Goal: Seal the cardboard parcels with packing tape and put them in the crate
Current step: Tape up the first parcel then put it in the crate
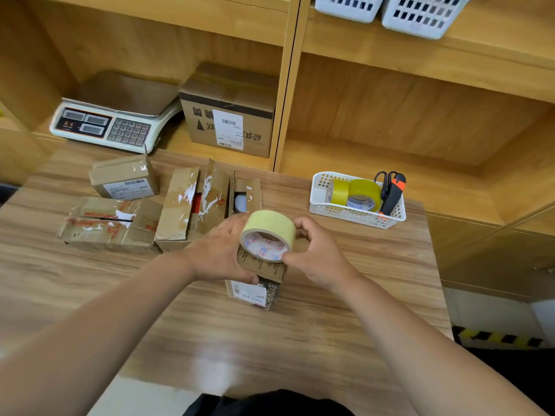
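A white basket (318, 202) stands on the right part of the wooden table (330, 325) and holds two spare rolls (365, 193) of yellowish tape lying side by side, black-handled scissors (383, 181) and an orange-and-black utility knife (393, 196), both leaning against its far right corner. Two more white slotted baskets (420, 13) sit on the upper shelf; what is in them cannot be seen. On the left half of the table, an open parcel (180, 211) has its flaps raised, with something red showing inside. Just beside it on the right, a narrow open parcel (244, 190) shows a white round object. Further left lie a labelled parcel (124, 178) and a crumpled flat parcel (111, 223) marked with torn tape. A large carton (228, 115) with a shipping label and a weighing scale (114, 121) stand on the shelf behind. Both bare forearms reach forward to the table's middle, where the small parcel (261, 271) stands upright. The left hand (222, 253) grips this parcel from the left, its thumb curled across the near face. The right hand (315, 253) pinches the tape roll (267, 235), with fingers curled over its right edge and the thumb at the lower rim, holding it tilted against the top of the small parcel.
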A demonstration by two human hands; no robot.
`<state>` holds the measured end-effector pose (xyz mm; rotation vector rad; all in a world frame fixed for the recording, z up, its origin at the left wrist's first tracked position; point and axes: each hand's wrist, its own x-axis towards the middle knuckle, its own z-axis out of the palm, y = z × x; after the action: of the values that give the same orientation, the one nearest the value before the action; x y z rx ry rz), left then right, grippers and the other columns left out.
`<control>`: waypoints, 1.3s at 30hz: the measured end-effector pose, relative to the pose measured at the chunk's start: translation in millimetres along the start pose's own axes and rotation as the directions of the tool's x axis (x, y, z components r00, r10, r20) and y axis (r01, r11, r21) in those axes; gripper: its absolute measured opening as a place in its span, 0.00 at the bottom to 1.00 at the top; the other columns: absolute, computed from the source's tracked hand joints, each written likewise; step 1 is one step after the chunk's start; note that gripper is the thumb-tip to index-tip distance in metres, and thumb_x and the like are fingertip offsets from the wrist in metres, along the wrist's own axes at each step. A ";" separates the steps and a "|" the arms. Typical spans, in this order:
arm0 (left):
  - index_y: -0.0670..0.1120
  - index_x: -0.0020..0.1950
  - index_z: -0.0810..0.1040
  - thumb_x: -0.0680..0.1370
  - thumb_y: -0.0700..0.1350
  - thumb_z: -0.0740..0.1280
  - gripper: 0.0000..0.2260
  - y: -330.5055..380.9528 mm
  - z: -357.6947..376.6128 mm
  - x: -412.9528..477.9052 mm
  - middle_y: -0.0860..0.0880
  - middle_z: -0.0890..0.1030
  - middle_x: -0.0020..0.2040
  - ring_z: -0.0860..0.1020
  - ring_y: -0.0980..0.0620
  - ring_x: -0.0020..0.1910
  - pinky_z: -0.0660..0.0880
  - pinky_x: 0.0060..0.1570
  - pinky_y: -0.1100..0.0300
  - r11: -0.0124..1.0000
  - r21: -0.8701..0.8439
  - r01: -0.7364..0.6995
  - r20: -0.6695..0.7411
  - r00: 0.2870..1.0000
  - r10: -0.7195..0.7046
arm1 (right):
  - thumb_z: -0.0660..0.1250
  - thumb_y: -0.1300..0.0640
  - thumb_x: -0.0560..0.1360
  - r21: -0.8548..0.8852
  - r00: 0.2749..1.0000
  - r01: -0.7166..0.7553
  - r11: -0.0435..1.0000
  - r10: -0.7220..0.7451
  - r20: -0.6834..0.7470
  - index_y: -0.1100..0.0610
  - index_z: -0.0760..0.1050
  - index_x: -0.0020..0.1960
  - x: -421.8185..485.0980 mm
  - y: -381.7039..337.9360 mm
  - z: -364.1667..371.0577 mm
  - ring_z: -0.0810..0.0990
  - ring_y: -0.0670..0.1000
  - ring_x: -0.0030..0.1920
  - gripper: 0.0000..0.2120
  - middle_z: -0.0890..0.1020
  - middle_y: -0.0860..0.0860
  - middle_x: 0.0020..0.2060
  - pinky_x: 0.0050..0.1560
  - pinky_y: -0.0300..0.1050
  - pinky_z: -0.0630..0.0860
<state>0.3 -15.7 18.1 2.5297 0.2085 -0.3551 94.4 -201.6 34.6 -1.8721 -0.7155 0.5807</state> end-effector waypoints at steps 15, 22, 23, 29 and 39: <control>0.56 0.76 0.44 0.59 0.65 0.76 0.56 -2.2 1.1 2.8 0.54 0.56 0.73 0.55 0.55 0.73 0.61 0.71 0.54 1.000 0.023 -0.021 -0.016 1.000 0.021 | 0.66 0.48 0.59 -0.469 0.997 -0.015 0.883 0.048 0.060 0.41 0.71 0.46 -21.3 -11.4 -56.2 0.75 0.44 0.45 0.16 0.78 0.38 0.42 0.46 0.41 0.71; 0.55 0.76 0.45 0.59 0.65 0.76 0.56 -2.2 3.2 3.6 0.54 0.56 0.73 0.54 0.56 0.73 0.58 0.72 0.56 0.999 0.030 -0.043 -0.018 0.999 0.044 | 0.60 0.44 0.62 -0.732 0.991 0.096 0.674 0.003 0.132 0.48 0.74 0.56 -29.2 -3.4 -70.1 0.71 0.44 0.49 0.23 0.76 0.41 0.47 0.49 0.38 0.58; 0.55 0.76 0.45 0.59 0.65 0.76 0.56 -3.1 3.4 3.5 0.54 0.56 0.73 0.54 0.56 0.73 0.58 0.72 0.56 0.999 0.031 -0.040 -0.018 0.999 0.041 | 0.60 0.45 0.63 -0.747 0.989 0.106 0.656 0.011 0.149 0.48 0.73 0.56 -28.9 -0.2 -69.5 0.71 0.44 0.50 0.23 0.76 0.42 0.48 0.50 0.38 0.58; 0.54 0.76 0.45 0.60 0.65 0.76 0.56 -2.8 3.6 0.9 0.54 0.55 0.74 0.51 0.56 0.74 0.58 0.72 0.57 0.998 0.038 -0.041 -0.021 0.999 0.041 | 0.61 0.47 0.67 -0.783 0.981 0.098 0.614 0.073 0.180 0.48 0.69 0.63 -26.6 18.0 -65.5 0.69 0.46 0.63 0.24 0.75 0.43 0.59 0.63 0.43 0.56; 0.52 0.77 0.45 0.60 0.66 0.75 0.56 -2.1 5.7 2.5 0.54 0.54 0.75 0.50 0.56 0.75 0.53 0.73 0.59 0.997 0.052 -0.054 -0.029 0.998 0.056 | 0.59 0.53 0.75 -0.870 0.971 0.150 0.470 0.097 0.220 0.54 0.62 0.66 -29.3 31.9 -49.9 0.65 0.51 0.64 0.21 0.71 0.50 0.62 0.64 0.44 0.55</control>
<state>1.0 -17.0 11.6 2.5874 0.1429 -0.3040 114.1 -264.2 26.2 -2.7823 -1.4101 0.4313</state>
